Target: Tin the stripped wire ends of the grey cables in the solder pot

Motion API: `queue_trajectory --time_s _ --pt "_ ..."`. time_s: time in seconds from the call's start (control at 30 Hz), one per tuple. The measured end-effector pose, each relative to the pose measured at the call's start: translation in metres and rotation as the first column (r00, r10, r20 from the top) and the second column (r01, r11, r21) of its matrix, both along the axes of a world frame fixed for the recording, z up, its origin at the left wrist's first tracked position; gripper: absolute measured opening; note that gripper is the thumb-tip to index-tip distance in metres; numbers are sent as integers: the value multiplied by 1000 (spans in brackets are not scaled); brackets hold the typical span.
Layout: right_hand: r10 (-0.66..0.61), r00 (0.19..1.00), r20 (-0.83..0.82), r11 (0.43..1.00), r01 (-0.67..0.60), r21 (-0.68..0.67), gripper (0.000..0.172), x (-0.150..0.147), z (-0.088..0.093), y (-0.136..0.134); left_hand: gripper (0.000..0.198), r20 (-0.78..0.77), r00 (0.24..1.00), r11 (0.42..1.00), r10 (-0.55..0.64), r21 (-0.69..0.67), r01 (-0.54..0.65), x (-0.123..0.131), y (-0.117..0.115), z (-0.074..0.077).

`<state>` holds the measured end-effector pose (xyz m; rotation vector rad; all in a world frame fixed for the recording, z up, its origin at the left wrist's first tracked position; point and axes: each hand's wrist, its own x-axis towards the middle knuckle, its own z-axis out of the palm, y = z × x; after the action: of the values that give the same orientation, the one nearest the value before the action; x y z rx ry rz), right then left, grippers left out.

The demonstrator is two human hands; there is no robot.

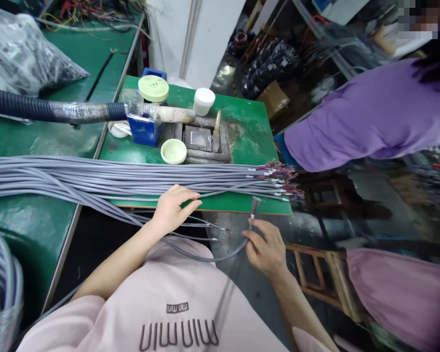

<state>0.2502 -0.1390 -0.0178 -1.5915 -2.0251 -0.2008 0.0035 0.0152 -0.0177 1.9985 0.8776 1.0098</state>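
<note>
My right hand [267, 247] pinches a thin grey cable [225, 256] near its end, over the floor just off the table's front edge. The stripped tip with fine dark wires points upward, and the cable sags in a loop toward my left arm. My left hand [176, 208] rests at the near edge of a grey cable bundle [132, 178], thumb and fingertips curled close together beside one cable; whether they grip it I cannot make out. Coloured wire ends [278, 173] fan out at the bundle's right end. Several loose cable ends [212, 226] hang below the table edge.
On the green table [242, 117] stand a solder pot [200, 138], a hose nozzle [174, 115] on a blue block [143, 131], a white jar [204, 101] and a small open dish [173, 151]. Coiled cable [3, 283] lies left. A person in a purple sleeve [352, 117] is close right.
</note>
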Motion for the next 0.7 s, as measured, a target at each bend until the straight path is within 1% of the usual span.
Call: queue_trajectory --time_s 0.07,0.13,0.17,0.2,0.23,0.27,0.3,0.33,0.37,0.4,0.43,0.47,0.5,0.57,0.63,0.7 --pt "-145 989 -8 985 144 -95 39 9 -6 -18 21 -200 979 985 -27 164 60 7 0 -8" --pt "-233 963 -132 963 210 -167 36 10 -11 -26 23 -361 932 960 4 261 97 17 -3 -15" --pt "-253 937 -240 956 204 -210 33 6 -13 -25 24 -415 909 949 33 299 103 23 -5 -17" --pt "-264 890 -372 948 167 -271 28 0 -16 -21 26 -451 890 937 63 334 103 28 -6 -19" --pt "-277 811 -515 932 95 -350 23 -7 -18 -15 28 -473 876 925 91 366 101 33 -6 -21" --pt "-311 690 -653 900 -8 -437 18 -15 -20 -6 27 -482 868 915 118 393 94 37 -6 -22" --pt "-363 530 -766 853 -142 -502 17 -24 -21 4 25 -482 865 905 139 416 86 41 -4 -23" --pt "-428 350 -833 802 -277 -529 19 -33 -22 16 20 -476 866 897 155 435 78 44 -2 -24" --pt "-493 177 -852 765 -377 -521 24 -40 -23 28 17 -469 868 890 165 449 73 46 1 -24" --pt "-531 32 -847 748 -452 -487 28 -46 -23 40 15 -459 872 884 170 462 71 48 4 -24" --pt "-549 -72 -832 741 -502 -446 32 -50 -22 51 14 -445 880 879 165 470 73 48 7 -23" --pt "-554 -142 -821 743 -529 -410 35 -52 -21 61 13 -427 892 878 152 472 77 48 9 -21" --pt "-544 -187 -818 753 -539 -378 36 -52 -19 70 12 -401 907 883 131 463 77 48 11 -18" --pt "-491 -238 -838 805 -493 -331 33 -45 -13 85 8 -321 944 917 77 394 59 46 14 -9" --pt "-400 -266 -877 884 -365 -293 26 -32 -4 96 6 -226 974 964 13 261 48 44 17 2" --pt "-293 -250 -923 949 -190 -250 23 -16 8 104 7 -154 987 990 -49 121 68 44 20 10"
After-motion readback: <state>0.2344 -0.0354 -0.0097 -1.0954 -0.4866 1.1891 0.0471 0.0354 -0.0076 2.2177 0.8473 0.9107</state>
